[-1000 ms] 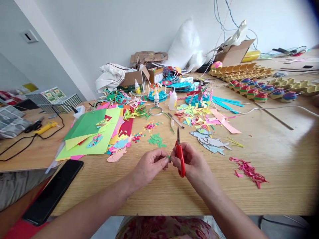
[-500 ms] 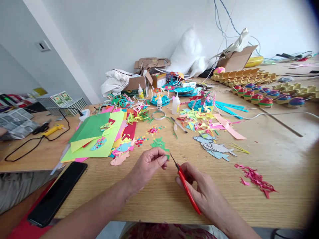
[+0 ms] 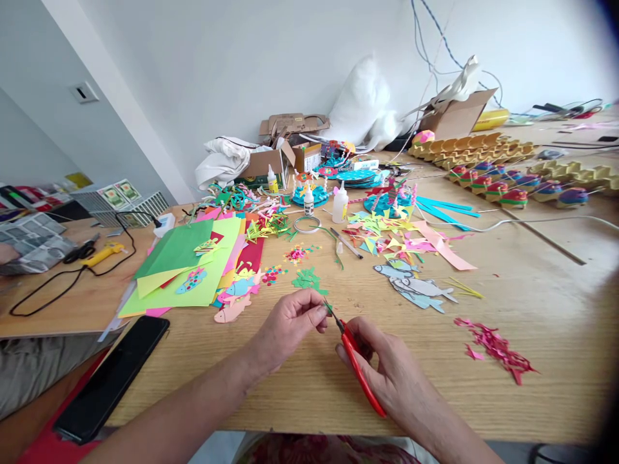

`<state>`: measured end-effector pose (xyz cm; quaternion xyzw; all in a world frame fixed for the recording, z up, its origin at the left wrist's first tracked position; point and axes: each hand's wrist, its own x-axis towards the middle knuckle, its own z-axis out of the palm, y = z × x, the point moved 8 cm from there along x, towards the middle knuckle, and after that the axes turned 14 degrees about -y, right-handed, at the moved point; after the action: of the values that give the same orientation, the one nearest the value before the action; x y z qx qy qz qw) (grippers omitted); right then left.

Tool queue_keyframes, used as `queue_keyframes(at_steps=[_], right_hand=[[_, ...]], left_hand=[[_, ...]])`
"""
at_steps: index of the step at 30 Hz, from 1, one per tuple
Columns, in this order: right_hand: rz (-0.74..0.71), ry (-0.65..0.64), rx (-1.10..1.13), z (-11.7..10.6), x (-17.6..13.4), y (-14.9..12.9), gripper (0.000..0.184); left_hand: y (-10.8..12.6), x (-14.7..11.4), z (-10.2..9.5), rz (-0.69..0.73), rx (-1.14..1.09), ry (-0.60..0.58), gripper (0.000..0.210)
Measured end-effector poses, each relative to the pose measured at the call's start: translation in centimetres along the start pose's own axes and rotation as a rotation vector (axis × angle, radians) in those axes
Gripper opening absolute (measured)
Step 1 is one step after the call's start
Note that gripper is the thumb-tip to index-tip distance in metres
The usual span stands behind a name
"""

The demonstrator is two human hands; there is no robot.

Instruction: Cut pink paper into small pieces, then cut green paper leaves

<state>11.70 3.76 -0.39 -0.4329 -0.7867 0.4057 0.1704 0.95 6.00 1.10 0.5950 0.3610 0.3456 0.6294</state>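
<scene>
My left hand [image 3: 297,322] pinches a small piece of green paper [image 3: 330,308], of which only an edge shows past the fingertips. Red-handled scissors [image 3: 360,367] are gripped in my right hand [image 3: 382,354], their blades pointing up and left and meeting the paper beside my left fingertips. Just beyond my left hand lies a small heap of green paper cuttings [image 3: 307,278]. Paper fish [image 3: 418,283] in grey and blue rest to the right, and pink and blue paper fish [image 3: 235,308] lie to the left.
Coloured paper sheets [image 3: 176,251] are stacked at the left, with a black phone [image 3: 113,377] in front. Glue bottles [image 3: 340,205] stand mid-table. Red paper shreds [image 3: 498,348] lie at the right, below egg cartons [image 3: 474,151]. Behind the glue are cardboard boxes [image 3: 265,161].
The scissor blades have moved left and up onto the green paper. Less of that paper now shows beyond my left fingertips. The phone and heaps stay put.
</scene>
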Motion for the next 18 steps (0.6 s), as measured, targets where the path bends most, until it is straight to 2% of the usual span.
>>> queue_keyframes(at_steps=[18], right_hand=[[0.001,-0.025,0.008,0.35,-0.32,0.33,0.029]], left_hand=[[0.34,0.02,0.26,-0.041,0.103,-0.082,0.013]])
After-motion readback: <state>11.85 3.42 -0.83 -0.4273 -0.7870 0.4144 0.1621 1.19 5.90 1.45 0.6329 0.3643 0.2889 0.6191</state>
